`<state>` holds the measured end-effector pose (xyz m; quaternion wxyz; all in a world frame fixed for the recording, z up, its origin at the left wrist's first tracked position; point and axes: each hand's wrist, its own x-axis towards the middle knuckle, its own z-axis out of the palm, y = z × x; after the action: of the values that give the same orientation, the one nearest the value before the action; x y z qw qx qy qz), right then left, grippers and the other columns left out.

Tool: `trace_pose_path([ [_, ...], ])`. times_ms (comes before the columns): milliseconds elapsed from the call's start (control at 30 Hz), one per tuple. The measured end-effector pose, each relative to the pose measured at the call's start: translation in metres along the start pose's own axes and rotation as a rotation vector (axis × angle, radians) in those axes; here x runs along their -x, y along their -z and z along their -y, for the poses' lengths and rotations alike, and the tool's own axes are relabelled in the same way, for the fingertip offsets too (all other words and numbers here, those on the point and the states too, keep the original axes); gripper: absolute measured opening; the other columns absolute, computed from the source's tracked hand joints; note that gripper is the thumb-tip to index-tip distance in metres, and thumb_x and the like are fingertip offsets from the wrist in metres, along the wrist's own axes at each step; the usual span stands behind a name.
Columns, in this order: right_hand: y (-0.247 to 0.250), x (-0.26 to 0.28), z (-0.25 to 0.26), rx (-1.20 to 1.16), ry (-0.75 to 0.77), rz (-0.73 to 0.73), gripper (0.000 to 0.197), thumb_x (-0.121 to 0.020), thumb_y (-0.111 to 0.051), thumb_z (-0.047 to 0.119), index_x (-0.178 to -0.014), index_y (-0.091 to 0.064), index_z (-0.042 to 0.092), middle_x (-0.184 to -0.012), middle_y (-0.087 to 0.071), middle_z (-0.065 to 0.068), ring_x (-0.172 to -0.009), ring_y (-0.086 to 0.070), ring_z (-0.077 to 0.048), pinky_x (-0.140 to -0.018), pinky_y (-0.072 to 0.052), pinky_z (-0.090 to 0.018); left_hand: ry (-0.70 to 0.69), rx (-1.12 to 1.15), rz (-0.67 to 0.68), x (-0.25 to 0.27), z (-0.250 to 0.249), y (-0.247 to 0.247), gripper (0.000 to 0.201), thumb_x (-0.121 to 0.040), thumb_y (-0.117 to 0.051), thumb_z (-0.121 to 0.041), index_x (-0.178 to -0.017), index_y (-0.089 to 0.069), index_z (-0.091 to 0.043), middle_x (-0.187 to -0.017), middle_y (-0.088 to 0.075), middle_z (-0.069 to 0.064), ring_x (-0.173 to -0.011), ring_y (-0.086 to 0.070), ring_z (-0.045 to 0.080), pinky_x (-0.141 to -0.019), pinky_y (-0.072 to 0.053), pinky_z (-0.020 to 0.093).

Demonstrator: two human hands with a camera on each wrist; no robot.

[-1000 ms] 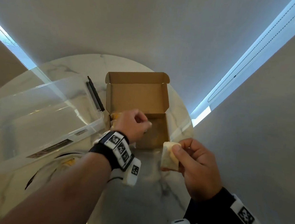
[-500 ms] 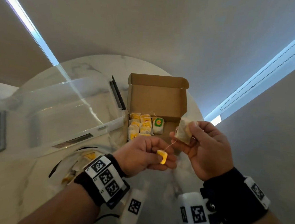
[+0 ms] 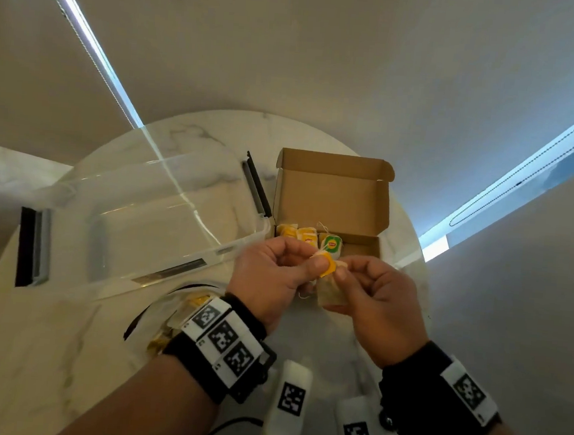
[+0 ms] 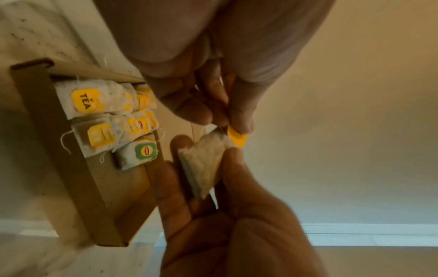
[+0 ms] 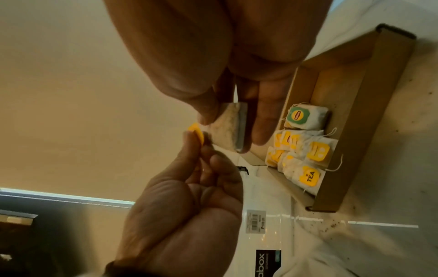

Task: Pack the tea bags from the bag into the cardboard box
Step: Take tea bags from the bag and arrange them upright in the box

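Observation:
My right hand [image 3: 343, 275] holds a pale tea bag [image 3: 330, 292] between thumb and fingers, just in front of the open cardboard box [image 3: 331, 200]. My left hand [image 3: 313, 265] pinches that bag's yellow tag [image 3: 328, 268], held close against the bag's top. The wrist views show the same grips: tag [image 4: 236, 139] and tea bag [image 4: 204, 165], tag [image 5: 198, 135] and tea bag [image 5: 228, 129]. Several tea bags [image 3: 306, 235] lie in rows in the box's left part [image 4: 102, 112]; its right part is bare. The clear bag [image 3: 182, 313] with more tea bags lies under my left wrist.
A large clear plastic storage container [image 3: 134, 226] with black latches stands left of the box, touching it. Everything rests on a round marble table [image 3: 38, 352], whose edge curves close behind and to the right of the box. Grey walls surround it.
My left hand came out of the box and took the yellow tag. The hands, apart with the string stretched between them, have since come together, bringing the tag up to the bag.

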<state>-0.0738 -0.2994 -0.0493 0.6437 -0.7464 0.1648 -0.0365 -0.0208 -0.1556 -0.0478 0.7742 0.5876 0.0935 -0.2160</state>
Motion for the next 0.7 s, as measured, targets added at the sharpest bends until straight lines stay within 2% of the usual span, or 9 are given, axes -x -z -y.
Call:
trace_pose_path([
  [133,-0.003,-0.001,-0.003,-0.008,-0.006,-0.027,0.022,-0.095,-0.063,0.009,-0.096,-0.076,0.027,-0.092,-0.078,0.003,-0.09,-0.074,-0.018,-0.079,-0.062,-0.048,-0.021,-0.15,-0.047,-0.002,0.005,0.0,0.015,-0.07,-0.085,-0.009,-0.075,-0.071,-0.011,-0.08,-0.072,0.014,-0.068,-0.066,0.029,-0.071,-0.059,0.044],
  [233,-0.003,-0.001,-0.001,-0.102,-0.071,0.007,0.029,-0.097,-0.059,0.006,-0.091,-0.078,0.028,-0.096,-0.078,-0.001,-0.095,-0.073,-0.024,-0.081,-0.061,-0.047,-0.057,-0.316,-0.062,-0.005,0.007,0.003,0.017,-0.07,-0.088,-0.012,-0.075,-0.072,-0.014,-0.08,-0.073,0.01,-0.067,-0.068,0.022,-0.062,-0.058,0.036],
  [300,0.001,0.0,0.001,-0.066,-0.044,0.056,0.026,-0.095,-0.062,0.008,-0.089,-0.078,0.028,-0.091,-0.078,0.003,-0.092,-0.073,-0.02,-0.077,-0.062,-0.039,-0.128,-0.475,-0.008,-0.005,0.005,0.006,0.021,-0.069,-0.089,-0.019,-0.076,-0.07,-0.016,-0.075,-0.072,0.005,-0.065,-0.067,0.021,-0.061,-0.058,0.034],
  [400,0.01,0.003,-0.001,0.215,0.09,0.168,0.02,-0.09,-0.07,0.018,-0.09,-0.075,0.038,-0.082,-0.076,0.017,-0.082,-0.072,-0.005,-0.07,-0.057,-0.018,-0.208,-0.605,0.09,-0.002,0.003,0.008,0.032,-0.066,-0.091,-0.021,-0.08,-0.064,-0.014,-0.072,-0.07,0.0,-0.063,-0.066,0.01,-0.06,-0.055,0.022],
  [500,0.017,0.001,-0.002,0.358,0.098,0.25,0.02,-0.091,-0.069,0.019,-0.094,-0.077,0.037,-0.077,-0.072,0.027,-0.075,-0.068,0.002,-0.065,-0.05,-0.01,-0.254,-0.685,0.151,-0.003,0.006,0.008,0.036,-0.066,-0.091,-0.018,-0.079,-0.057,-0.016,-0.071,-0.07,-0.001,-0.059,-0.063,0.007,-0.058,-0.054,0.022],
  [567,0.02,-0.003,-0.002,0.45,0.068,0.311,0.019,-0.092,-0.068,0.021,-0.097,-0.077,0.037,-0.075,-0.068,0.033,-0.075,-0.065,0.005,-0.065,-0.046,-0.006,-0.273,-0.72,0.166,-0.004,0.01,0.008,0.038,-0.066,-0.091,-0.017,-0.077,-0.055,-0.017,-0.07,-0.07,-0.001,-0.058,-0.061,0.006,-0.056,-0.054,0.022],
  [600,0.022,-0.005,-0.002,0.48,0.05,0.341,0.018,-0.093,-0.068,0.023,-0.098,-0.077,0.038,-0.076,-0.068,0.031,-0.076,-0.065,0.005,-0.065,-0.047,-0.007,-0.276,-0.73,0.168,-0.005,0.011,0.008,0.038,-0.065,-0.092,-0.017,-0.077,-0.055,-0.017,-0.07,-0.07,-0.002,-0.058,-0.06,0.005,-0.056,-0.054,0.022],
  [700,0.024,-0.016,-0.005,0.515,0.008,0.347,0.017,-0.092,-0.069,0.022,-0.092,-0.076,0.037,-0.079,-0.073,0.018,-0.076,-0.067,0.0,-0.067,-0.052,-0.013,-0.22,-0.696,0.178,-0.009,0.013,0.009,0.041,-0.063,-0.093,-0.015,-0.082,-0.056,-0.015,-0.077,-0.07,-0.002,-0.061,-0.063,0.005,-0.058,-0.054,0.02],
])
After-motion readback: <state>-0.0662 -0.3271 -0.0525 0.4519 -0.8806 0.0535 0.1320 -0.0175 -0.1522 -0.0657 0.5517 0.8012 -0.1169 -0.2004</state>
